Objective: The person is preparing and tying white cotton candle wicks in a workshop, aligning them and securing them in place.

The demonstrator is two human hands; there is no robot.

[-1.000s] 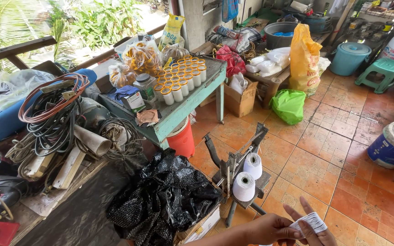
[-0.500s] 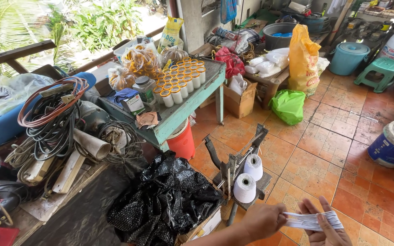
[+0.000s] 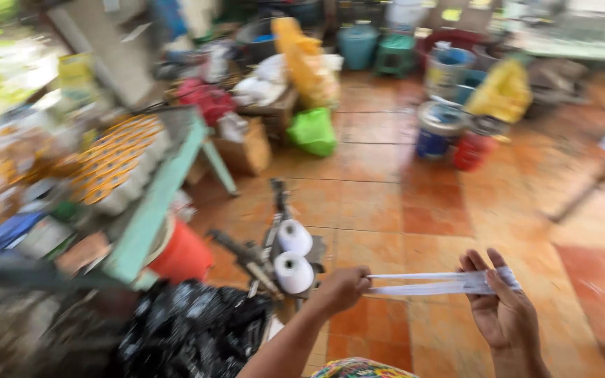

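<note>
Glazed orange-brown floor tiles (image 3: 386, 210) run through a cluttered, open-sided work area, and from where I watch the whole view is smeared with blur (edges especially). On the left stands a pale green wooden table (image 3: 155, 210) carrying rows of small round yellow-lidded cups (image 3: 117, 150); under its corner sits a red plastic bucket (image 3: 183, 253). Near the middle of the floor a dark metal stand (image 3: 264, 245) holds two white cylindrical spools of thread (image 3: 293, 255), one just behind the other. A crinkled glossy black plastic bag (image 3: 190, 332) lies in front of the stand, and a bright green plastic bag (image 3: 313, 131) sits farther back beside a brown cardboard box (image 3: 250, 147).

Low in the view, the left hand (image 3: 341, 288) is curled closed, its fingers pinching one end of a flat band of thin white strands (image 3: 439, 283). The band stretches taut and level to the right hand (image 3: 502, 308), which is open with palm toward me, fingers upright and slightly spread, the strands wrapped across them. The band hangs in the air between both hands, above the tiles, right of the spools.
</note>
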